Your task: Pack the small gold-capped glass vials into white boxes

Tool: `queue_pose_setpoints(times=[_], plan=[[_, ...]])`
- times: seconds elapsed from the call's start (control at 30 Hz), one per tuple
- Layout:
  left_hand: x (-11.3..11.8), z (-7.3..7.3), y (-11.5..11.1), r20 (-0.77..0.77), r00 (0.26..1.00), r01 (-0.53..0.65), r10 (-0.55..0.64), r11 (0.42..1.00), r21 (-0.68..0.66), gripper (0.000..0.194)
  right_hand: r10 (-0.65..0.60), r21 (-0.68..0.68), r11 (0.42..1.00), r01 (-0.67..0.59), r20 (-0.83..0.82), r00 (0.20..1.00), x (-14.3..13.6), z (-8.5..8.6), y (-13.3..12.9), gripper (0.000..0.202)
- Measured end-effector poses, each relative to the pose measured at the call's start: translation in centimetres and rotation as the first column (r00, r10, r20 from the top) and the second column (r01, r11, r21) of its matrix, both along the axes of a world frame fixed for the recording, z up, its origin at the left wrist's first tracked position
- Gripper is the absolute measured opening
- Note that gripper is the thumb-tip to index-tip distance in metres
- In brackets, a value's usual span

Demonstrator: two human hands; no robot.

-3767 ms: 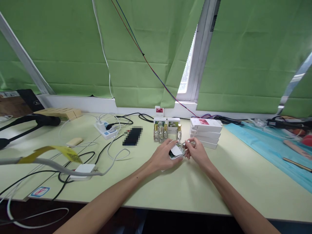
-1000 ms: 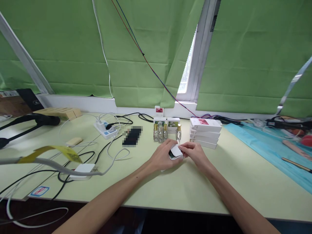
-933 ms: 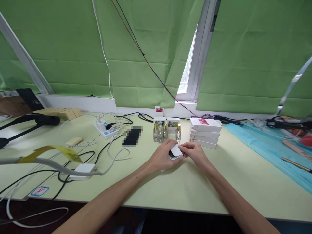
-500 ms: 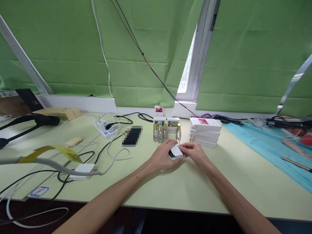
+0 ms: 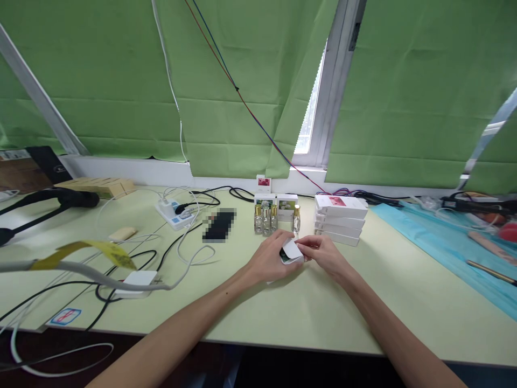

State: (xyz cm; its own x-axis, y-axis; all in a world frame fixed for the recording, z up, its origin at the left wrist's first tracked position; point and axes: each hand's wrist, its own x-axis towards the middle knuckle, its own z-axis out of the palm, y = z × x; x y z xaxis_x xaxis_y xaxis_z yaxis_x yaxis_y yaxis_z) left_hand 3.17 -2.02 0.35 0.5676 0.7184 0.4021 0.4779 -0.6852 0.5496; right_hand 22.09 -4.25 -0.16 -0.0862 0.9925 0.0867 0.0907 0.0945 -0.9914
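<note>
My left hand [image 5: 269, 260] is wrapped round a small white carton [image 5: 292, 250] just above the table. The carton's end facing me is partly open, with a flap up and something dark green inside. At the carton's right edge, the fingers of my right hand [image 5: 323, 255] are pinched together against the cardboard. Just beyond my hands stand small glass bottles [image 5: 266, 223] with gold or silver caps, and another gold-capped glass bottle [image 5: 296, 221] is a little to their right.
Behind the bottles stand white picture boxes [image 5: 287, 205]. A stack of white boxes [image 5: 340, 221] is to the right. Leftward lie a pixelated dark object [image 5: 218, 226], a power strip [image 5: 174, 215] and tangled cables. Blue sheeting [image 5: 436, 237] covers the far right of the table.
Almost nothing differs. My left hand and the carton keep their place, and my right hand's fingers have shifted only very slightly at the carton's edge.
</note>
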Motion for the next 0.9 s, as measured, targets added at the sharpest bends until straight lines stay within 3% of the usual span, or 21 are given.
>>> queue_pose_setpoints(times=[0.5,0.9], plan=[[0.0,-0.13,0.04,0.0,1.0,-0.02,0.02,1.0,-0.001,0.051,-0.027,0.003,1.0,0.027,-0.003,1.0,0.24,-0.53,0.43,0.043],[0.02,0.12,-0.09,0.012,1.0,0.008,-0.009,1.0,0.014,0.05,-0.021,0.04,0.999,0.02,0.031,0.999,-0.28,-0.3,0.19,0.036]])
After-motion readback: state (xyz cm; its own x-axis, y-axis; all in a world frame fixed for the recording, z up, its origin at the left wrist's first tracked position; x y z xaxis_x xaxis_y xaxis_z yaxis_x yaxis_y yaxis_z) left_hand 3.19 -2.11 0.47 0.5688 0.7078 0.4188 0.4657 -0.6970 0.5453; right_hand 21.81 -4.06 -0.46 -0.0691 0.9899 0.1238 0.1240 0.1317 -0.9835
